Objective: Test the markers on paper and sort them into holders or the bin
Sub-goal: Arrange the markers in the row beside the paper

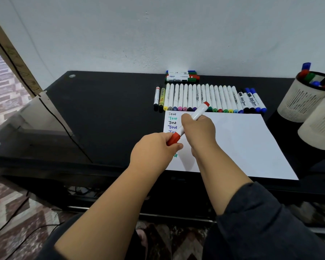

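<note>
Both bare forearms reach over the black glossy desk [105,113], the left hand [154,149] pinching the red cap end of a white-barrelled red marker [189,122] while the right hand [199,131] wraps its fingers round the barrel. It hangs above the white paper sheet [242,139] with its column of "Test" marks. Pulling well probably means a straight tug along the barrel, keeping the grip firm.
</note>
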`<state>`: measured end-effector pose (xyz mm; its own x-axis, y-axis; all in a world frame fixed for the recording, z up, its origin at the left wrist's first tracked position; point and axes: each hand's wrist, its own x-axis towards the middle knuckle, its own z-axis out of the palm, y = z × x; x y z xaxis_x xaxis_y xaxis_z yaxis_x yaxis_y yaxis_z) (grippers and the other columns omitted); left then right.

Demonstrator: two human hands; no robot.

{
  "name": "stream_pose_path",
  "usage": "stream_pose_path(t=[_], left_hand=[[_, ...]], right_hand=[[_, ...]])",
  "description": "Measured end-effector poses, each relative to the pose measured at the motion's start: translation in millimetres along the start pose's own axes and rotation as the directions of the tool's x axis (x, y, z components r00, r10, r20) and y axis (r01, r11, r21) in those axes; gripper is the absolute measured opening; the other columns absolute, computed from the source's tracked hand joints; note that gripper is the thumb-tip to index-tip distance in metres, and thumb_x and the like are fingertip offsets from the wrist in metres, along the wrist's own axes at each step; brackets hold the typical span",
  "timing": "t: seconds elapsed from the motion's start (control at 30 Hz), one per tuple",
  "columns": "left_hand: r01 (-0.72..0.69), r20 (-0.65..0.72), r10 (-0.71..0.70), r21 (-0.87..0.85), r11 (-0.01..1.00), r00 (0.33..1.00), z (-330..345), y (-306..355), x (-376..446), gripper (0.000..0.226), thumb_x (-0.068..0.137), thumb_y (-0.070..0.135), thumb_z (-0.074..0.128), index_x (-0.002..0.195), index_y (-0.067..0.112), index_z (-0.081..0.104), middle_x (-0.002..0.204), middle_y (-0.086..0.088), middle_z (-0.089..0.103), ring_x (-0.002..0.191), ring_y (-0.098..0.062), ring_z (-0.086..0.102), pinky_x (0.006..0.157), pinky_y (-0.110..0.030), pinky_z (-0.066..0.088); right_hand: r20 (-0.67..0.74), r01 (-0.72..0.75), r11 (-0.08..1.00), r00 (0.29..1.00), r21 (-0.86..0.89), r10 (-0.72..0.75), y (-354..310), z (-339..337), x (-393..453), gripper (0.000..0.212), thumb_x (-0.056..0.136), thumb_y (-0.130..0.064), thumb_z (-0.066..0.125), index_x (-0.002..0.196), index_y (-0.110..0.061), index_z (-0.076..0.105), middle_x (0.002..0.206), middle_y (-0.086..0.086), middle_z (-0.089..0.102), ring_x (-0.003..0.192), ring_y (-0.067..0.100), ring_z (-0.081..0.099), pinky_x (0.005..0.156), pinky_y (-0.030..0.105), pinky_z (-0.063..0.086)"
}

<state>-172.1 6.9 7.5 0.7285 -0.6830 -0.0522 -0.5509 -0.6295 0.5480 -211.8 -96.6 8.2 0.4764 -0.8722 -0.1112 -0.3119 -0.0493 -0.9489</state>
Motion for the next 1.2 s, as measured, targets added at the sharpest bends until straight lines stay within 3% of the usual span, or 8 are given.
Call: stream_pose_path(t=[0.1,0.23,0.43,0.5,0.67,0.77,0.93,1.2], left_hand=[[-0.024,-0.041,0.028,0.110,0.994,0.999,1,2,0,0.024,0.093,0.043,0.048,0.088,0.022,0.059,0.070,0.006,0.052,0.062,-0.011,0.047,0.052,-0.024,0.035],[-0.032,-0.006,0.033,0.082,0.996,0.999,1,2,0,0.025,0.094,0.040,0.046,0.100,0.023,0.063,0.072,0.004,0.055,0.065,-0.014,0.052,0.055,-0.026,0.039],[0.036,0.087,-0.022,-0.167,0.985,0.996,-5,-3,-5,0.022,0.092,0.036,0.053,0.089,0.022,0.070,0.056,0.007,0.051,0.049,-0.010,0.042,0.054,-0.026,0.036],[0.074,0.132,-0.038,-0.275,0.959,0.990,-8,-5,-7,0.021,0.091,0.036,0.055,0.079,0.025,0.069,0.068,0.005,0.064,0.059,-0.012,0.053,0.062,-0.028,0.043],[0.204,0.263,-0.064,-0.550,0.810,0.963,-16,-10,-9,0.016,0.089,0.024,0.062,0.078,0.018,0.071,0.066,0.007,0.069,0.061,0.001,0.064,0.063,-0.013,0.047],[0.304,0.398,-0.036,-0.638,0.708,0.917,-20,-20,-19,0.014,0.086,0.020,0.065,0.082,0.009,0.073,0.070,0.000,0.070,0.068,-0.008,0.066,0.076,-0.022,0.053],[0.319,0.206,-0.243,-0.566,0.761,0.948,-23,-30,-9,0.013,0.087,0.027,0.065,0.086,0.017,0.073,0.078,0.006,0.073,0.083,-0.011,0.067,0.081,-0.028,0.053],[0.278,0.092,-0.262,-0.371,0.886,0.961,-24,-29,-2,0.044,0.085,0.040,0.066,0.127,0.030,0.058,0.122,0.007,0.060,0.092,-0.007,0.052,0.070,-0.023,0.041]], right_hand=[[0.011,-0.011,1.000,1.000,0.007,0.011,1,1,0,0.026,0.091,-0.023,0.050,0.066,-0.016,0.049,0.067,-0.003,0.059,0.060,0.011,0.054,0.053,0.024,0.039],[0.038,-0.056,0.998,0.998,0.025,0.055,-1,-3,2,0.026,0.092,-0.022,0.049,0.067,-0.014,0.048,0.066,-0.001,0.058,0.052,0.010,0.048,0.048,0.023,0.033],[0.099,-0.078,0.997,0.992,0.016,0.076,1,0,2,0.021,0.091,-0.022,0.049,0.073,-0.013,0.051,0.079,0.006,0.063,0.059,0.013,0.052,0.049,0.024,0.035],[0.115,-0.074,0.997,0.991,-0.004,0.073,0,1,3,0.020,0.090,-0.023,0.049,0.074,-0.013,0.052,0.082,0.009,0.063,0.056,0.013,0.048,0.048,0.023,0.033],[0.169,-0.105,0.994,0.980,-0.018,0.106,-2,1,4,0.017,0.093,-0.027,0.049,0.088,-0.011,0.055,0.078,0.005,0.056,0.053,0.010,0.039,0.045,0.021,0.029],[0.029,-0.196,0.972,0.981,0.127,0.194,-3,-28,25,0.020,0.092,-0.027,0.049,0.078,-0.013,0.053,0.065,0.002,0.050,0.042,0.009,0.031,0.038,0.019,0.026],[0.071,-0.218,0.963,0.975,0.156,0.209,5,-22,23,0.023,0.091,-0.024,0.047,0.073,-0.011,0.054,0.051,0.000,0.041,0.041,0.011,0.026,0.042,0.022,0.024],[0.179,-0.172,0.948,0.976,0.267,0.127,16,-22,8,0.025,0.090,-0.038,0.062,0.086,-0.013,0.066,0.063,0.001,0.059,0.054,0.010,0.045,0.047,0.020,0.037]])
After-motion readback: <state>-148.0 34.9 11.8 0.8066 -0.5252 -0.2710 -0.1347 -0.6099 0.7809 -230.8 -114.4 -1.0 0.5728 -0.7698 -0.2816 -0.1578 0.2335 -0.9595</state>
